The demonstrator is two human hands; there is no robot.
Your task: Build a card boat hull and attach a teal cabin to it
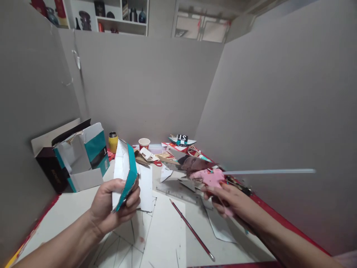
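The left hand (pixel 115 204) pinches one folded teal card (pixel 126 172) above the table (pixel 69 212), while the right hand (pixel 231 203) curls shut around one pink glue gun (pixel 212 178), beside one pencil (pixel 192 230), one cup (pixel 144 143) and one box (pixel 80 158).

Card scrap (pixel 182 139) at 12 o'clock: "ST", white on black.
Dark box (pixel 52 173) at 9 o'clock: faint print, unreadable.

Soft, even indoor light, faint shadows, wide-angle bending at the edges, slight motion blur.
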